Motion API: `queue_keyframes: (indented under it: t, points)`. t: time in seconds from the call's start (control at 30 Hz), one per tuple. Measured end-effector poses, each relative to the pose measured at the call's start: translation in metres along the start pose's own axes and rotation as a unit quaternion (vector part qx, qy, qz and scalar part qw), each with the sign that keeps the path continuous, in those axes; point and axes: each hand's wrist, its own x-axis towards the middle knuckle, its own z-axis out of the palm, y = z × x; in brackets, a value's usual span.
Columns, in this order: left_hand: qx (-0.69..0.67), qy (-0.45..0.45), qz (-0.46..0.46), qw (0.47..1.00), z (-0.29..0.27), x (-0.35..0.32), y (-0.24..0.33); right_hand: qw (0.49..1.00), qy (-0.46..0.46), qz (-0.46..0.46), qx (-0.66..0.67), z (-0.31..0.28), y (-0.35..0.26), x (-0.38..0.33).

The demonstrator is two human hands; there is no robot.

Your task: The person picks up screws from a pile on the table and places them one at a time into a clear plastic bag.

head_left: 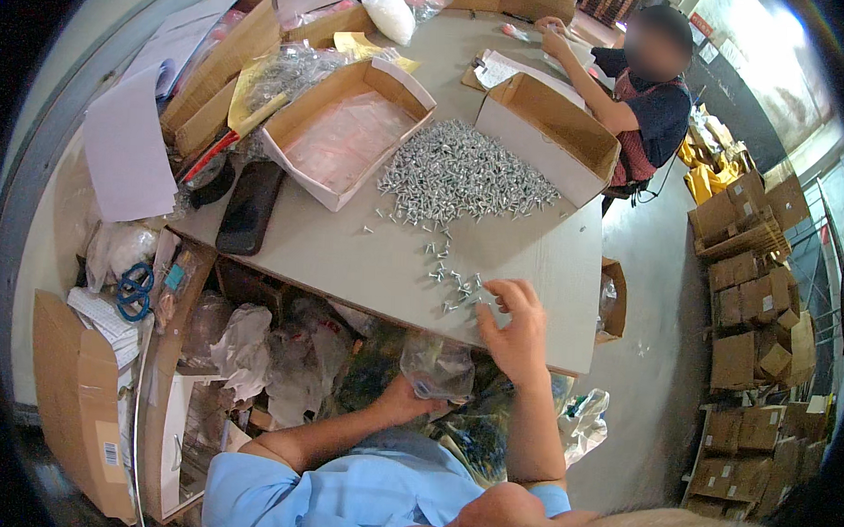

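Observation:
A large heap of small silver screws [462,172] lies on the grey table [329,270]. A thin trail of loose screws [454,285] runs from it toward the near edge. My right hand [515,332] is over that edge, beside the loose screws, with thumb and fingers apart and nothing visible between them. Below the table edge, my left hand [408,402] grips a clear plastic bag [437,364]. The bag hides part of its fingers, and what lies in the bag's bottom is too unclear to tell.
Two open cardboard boxes flank the heap: one with clear bags [347,140], another [547,138] on the right. A black phone [249,206] lies at left. Blue scissors [135,291] rest lower left. Another person [646,104] works across the table. Stacked cartons [749,359] stand at right.

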Motion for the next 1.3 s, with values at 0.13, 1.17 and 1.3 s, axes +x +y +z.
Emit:
queue_keyframes:
  t: [0.13,1.17,1.3]
  points:
    - [0.041,0.026,0.030,0.998,0.003,-0.001,0.008,0.998,-0.014,-0.005,-0.064,0.012,0.009,-0.004]
    - [-0.056,0.004,0.048,0.997,0.007,0.001,-0.011,0.989,-0.125,-0.065,-0.033,0.007,0.022,0.026]
    - [-0.047,-0.008,0.016,0.999,0.006,-0.002,-0.002,0.994,-0.102,-0.022,-0.042,0.006,0.026,0.020]
